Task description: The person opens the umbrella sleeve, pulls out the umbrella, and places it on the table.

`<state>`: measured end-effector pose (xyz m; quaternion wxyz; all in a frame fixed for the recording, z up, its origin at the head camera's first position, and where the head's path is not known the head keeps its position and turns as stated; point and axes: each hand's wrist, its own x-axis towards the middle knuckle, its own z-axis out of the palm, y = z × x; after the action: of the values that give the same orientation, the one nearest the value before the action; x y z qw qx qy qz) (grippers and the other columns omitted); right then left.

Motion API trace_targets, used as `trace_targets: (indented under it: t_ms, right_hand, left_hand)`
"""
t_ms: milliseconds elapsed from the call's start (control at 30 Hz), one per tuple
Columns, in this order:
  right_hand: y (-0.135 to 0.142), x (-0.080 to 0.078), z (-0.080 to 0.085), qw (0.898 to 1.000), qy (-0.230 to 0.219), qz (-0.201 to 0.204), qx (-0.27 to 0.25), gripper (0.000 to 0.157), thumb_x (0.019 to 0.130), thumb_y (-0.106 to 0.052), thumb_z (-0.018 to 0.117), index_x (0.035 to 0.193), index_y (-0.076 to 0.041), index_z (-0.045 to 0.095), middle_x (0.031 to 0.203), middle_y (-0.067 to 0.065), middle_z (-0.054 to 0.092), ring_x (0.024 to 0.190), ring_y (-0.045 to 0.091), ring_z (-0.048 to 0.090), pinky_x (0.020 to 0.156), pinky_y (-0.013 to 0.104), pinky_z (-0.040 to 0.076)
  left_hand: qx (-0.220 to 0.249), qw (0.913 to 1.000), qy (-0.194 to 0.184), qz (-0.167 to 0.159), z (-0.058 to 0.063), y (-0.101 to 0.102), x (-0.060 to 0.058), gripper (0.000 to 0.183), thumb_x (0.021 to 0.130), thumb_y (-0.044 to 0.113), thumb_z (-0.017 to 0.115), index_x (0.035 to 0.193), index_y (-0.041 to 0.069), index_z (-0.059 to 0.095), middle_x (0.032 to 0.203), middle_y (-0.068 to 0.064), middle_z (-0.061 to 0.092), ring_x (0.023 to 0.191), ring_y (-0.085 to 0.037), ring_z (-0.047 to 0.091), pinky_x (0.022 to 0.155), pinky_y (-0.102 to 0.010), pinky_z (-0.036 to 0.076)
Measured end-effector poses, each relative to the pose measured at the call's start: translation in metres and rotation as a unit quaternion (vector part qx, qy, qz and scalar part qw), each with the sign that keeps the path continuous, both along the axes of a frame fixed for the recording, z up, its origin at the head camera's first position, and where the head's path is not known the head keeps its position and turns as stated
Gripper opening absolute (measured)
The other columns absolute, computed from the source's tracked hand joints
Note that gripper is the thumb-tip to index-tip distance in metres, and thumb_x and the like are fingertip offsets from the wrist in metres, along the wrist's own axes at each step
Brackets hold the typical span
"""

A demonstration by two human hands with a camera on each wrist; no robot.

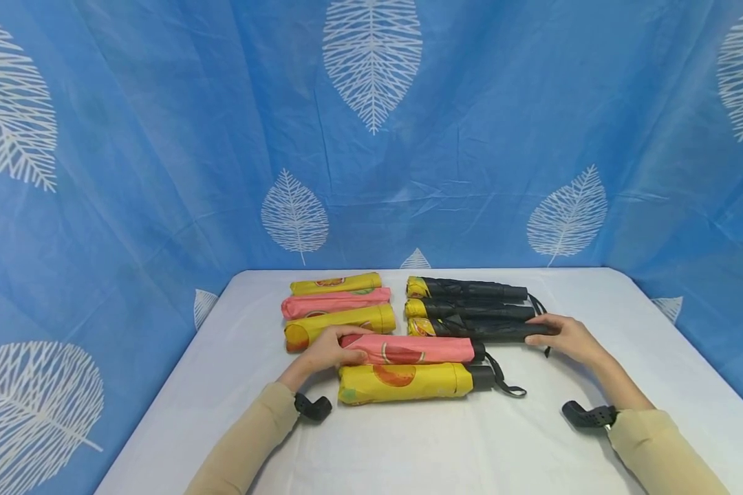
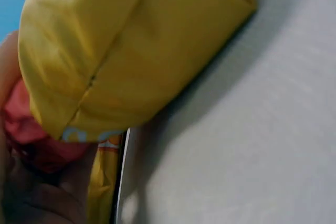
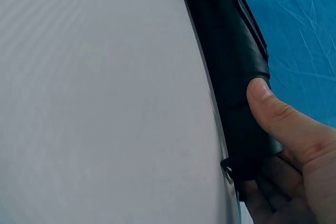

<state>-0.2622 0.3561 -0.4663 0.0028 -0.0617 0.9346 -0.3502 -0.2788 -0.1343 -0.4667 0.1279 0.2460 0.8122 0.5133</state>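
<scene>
My left hand (image 1: 328, 352) grips the left end of a folded pink umbrella (image 1: 436, 348) with a watermelon print. In the left wrist view, that pink end (image 2: 47, 148) sits between thumb and fingers, partly hidden behind a yellow umbrella (image 2: 105, 61). This yellow umbrella (image 1: 421, 383) lies just in front of the pink one, its black handle and strap pointing right. On the right, my right hand (image 1: 569, 337) holds the handle end of the nearest black folded umbrella (image 1: 477, 328). The right wrist view shows the thumb on the black handle (image 3: 231, 98) and fingers around its end.
Behind my left hand lie a yellow umbrella (image 1: 347, 322), a pink one (image 1: 340, 301) and another yellow one (image 1: 340, 282). Two more black umbrellas, a middle one (image 1: 477, 309) and a far one (image 1: 470, 289), lie side by side. A blue curtain (image 1: 470, 137) borders the white table (image 1: 439, 454).
</scene>
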Motion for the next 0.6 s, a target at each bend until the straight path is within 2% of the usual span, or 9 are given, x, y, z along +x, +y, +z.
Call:
trace_targets:
  t_ms: [167,300,367,500,600]
  right_hand:
    - [0.006,0.006,0.009,1.000,-0.010,-0.001,-0.015,0.063,0.084,-0.045,0.069,0.125,0.001,0.058,0.123,0.026,0.055,0.110,0.043,0.052,0.084,0.052,0.046]
    - [0.007,0.011,0.022,0.998,-0.013,0.000,-0.066,0.059,0.088,-0.040,0.066,0.129,0.001,0.055,0.124,0.022,0.056,0.112,0.037,0.053,0.088,0.052,0.045]
    - [0.005,0.011,0.029,0.996,-0.005,0.004,-0.089,0.056,0.089,-0.038,0.065,0.130,0.000,0.054,0.126,0.021,0.056,0.111,0.029,0.055,0.090,0.051,0.044]
    - [-0.008,0.011,0.041,0.992,0.020,0.035,-0.122,0.049,0.091,-0.030,0.064,0.131,-0.002,0.054,0.128,0.017,0.055,0.108,0.008,0.056,0.088,0.035,0.048]
    - [-0.024,0.013,0.049,0.985,0.030,0.072,-0.156,0.048,0.091,-0.026,0.064,0.131,-0.001,0.053,0.130,0.016,0.054,0.109,0.002,0.054,0.084,0.021,0.048]
  left_hand:
    - [0.051,0.9985,-0.019,-0.003,0.002,-0.003,0.000,0.044,0.081,0.024,0.076,0.122,0.011,0.065,0.104,-0.005,0.067,0.085,-0.019,0.062,0.072,-0.032,0.053]
    - [0.050,0.9985,-0.014,0.012,0.004,-0.006,-0.001,0.043,0.082,0.024,0.076,0.121,0.010,0.066,0.104,-0.005,0.067,0.083,-0.018,0.061,0.070,-0.029,0.052]
    - [0.047,0.9985,-0.015,0.024,0.007,-0.007,-0.001,0.044,0.081,0.024,0.076,0.122,0.010,0.066,0.103,-0.006,0.067,0.081,-0.018,0.059,0.067,-0.028,0.051]
    - [0.058,0.9970,-0.028,0.043,0.017,-0.009,0.001,0.045,0.083,0.021,0.075,0.124,0.006,0.063,0.097,-0.006,0.066,0.076,-0.017,0.057,0.064,-0.027,0.048]
    - [0.070,0.9957,-0.028,0.054,0.025,-0.009,0.003,0.046,0.084,0.017,0.073,0.126,0.003,0.061,0.089,-0.004,0.064,0.073,-0.016,0.056,0.061,-0.025,0.048]
